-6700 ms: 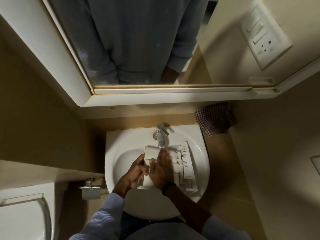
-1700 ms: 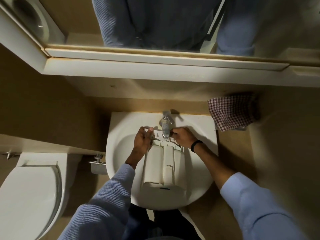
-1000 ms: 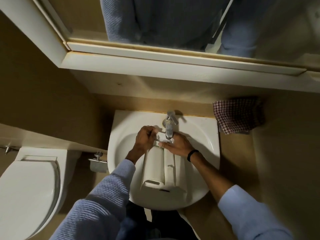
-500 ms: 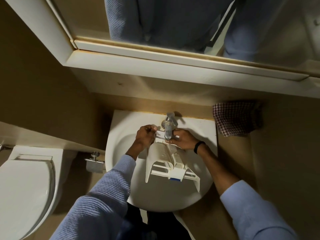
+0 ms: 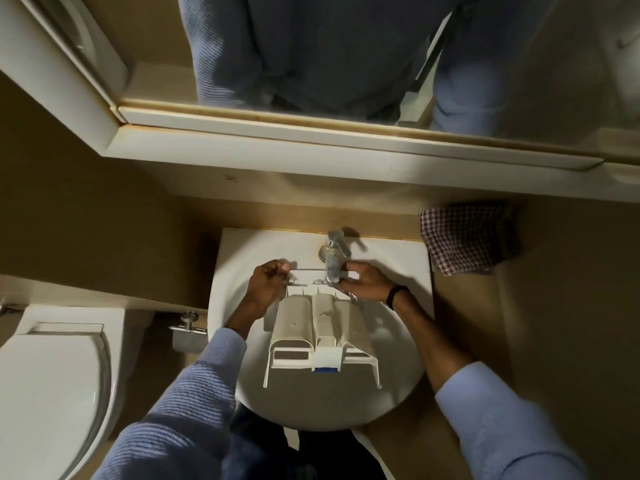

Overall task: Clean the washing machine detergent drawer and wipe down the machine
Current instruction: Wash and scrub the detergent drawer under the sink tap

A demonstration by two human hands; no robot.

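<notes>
The white detergent drawer (image 5: 320, 332) is tilted over the basin of a white sink (image 5: 242, 306), its underside up and its far end under the chrome tap (image 5: 333, 256). My left hand (image 5: 268, 284) grips the drawer's far left corner with curled fingers. At the far right corner, just beside the tap spout, my right hand (image 5: 363, 280) grips the drawer's edge; it wears a black wristband. A small blue part shows at the drawer's near end.
A checked cloth (image 5: 467, 237) lies on the counter right of the sink. A toilet (image 5: 48, 393) stands at the lower left. A mirror cabinet (image 5: 311, 147) overhangs the sink from the wall.
The drawer, earlier lying flat in the basin, has been lifted and tilted by its far end. Both hands now hold the far corners under the tap.
</notes>
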